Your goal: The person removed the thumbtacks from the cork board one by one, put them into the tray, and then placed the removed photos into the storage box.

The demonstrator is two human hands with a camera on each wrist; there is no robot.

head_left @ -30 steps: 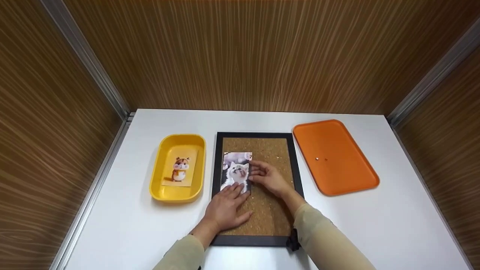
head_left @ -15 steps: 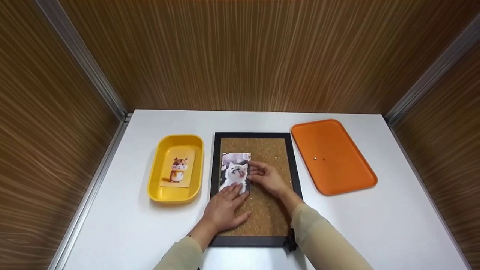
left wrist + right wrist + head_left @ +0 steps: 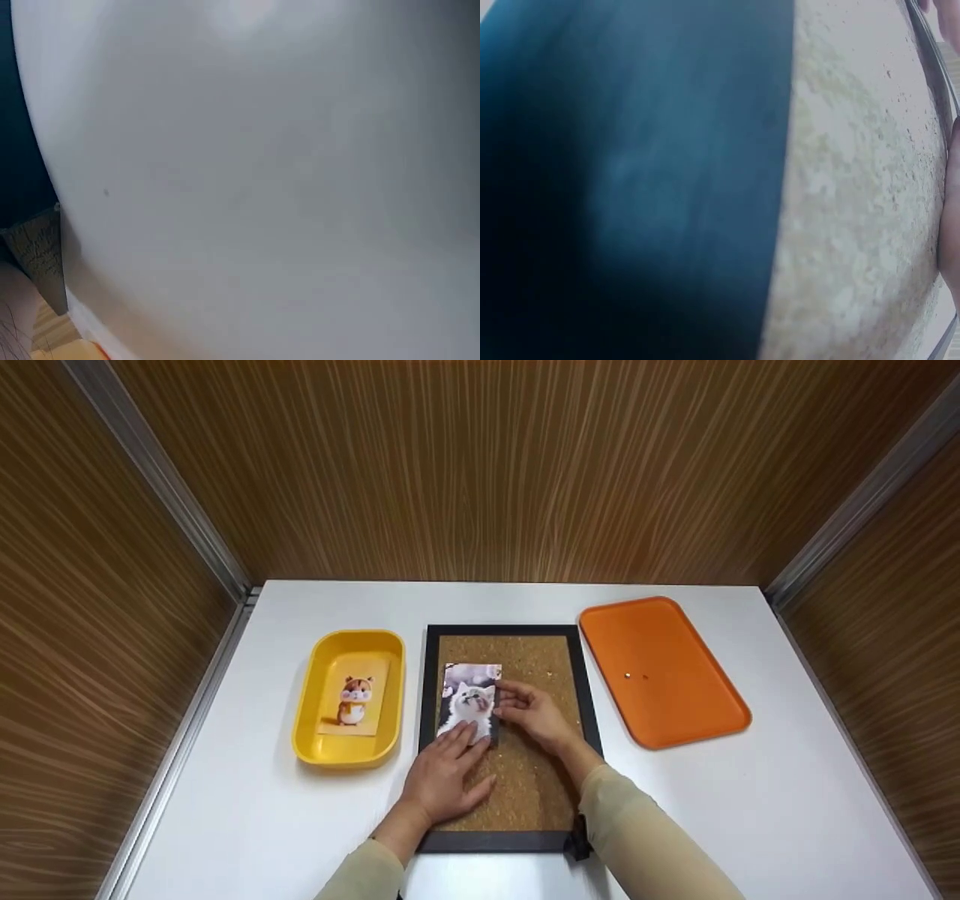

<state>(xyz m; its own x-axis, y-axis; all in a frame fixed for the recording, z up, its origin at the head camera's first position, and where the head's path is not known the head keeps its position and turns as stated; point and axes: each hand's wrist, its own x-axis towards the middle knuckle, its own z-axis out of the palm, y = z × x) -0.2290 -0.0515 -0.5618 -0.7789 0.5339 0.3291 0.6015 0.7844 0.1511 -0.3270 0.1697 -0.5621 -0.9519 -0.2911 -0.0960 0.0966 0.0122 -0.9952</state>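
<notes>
Cork fills the black-framed board point(image 3: 551, 795), and the kitten photo point(image 3: 469, 699) lies on its upper left. Left hand point(image 3: 441, 776) presses its bottom edge with straight fingers; right hand point(image 3: 538, 718) touches its right edge, fingers loosely bent.

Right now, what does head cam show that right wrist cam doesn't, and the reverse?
Head only: both hands, left hand flat on the kitten photo, right hand at the photo's right edge; yellow tray with the hamster card; orange tray; white table.
Right wrist only: nothing extra, just a blurred close-up with a sliver of skin at the right edge.
Both: the cork board and its dark frame.
</notes>
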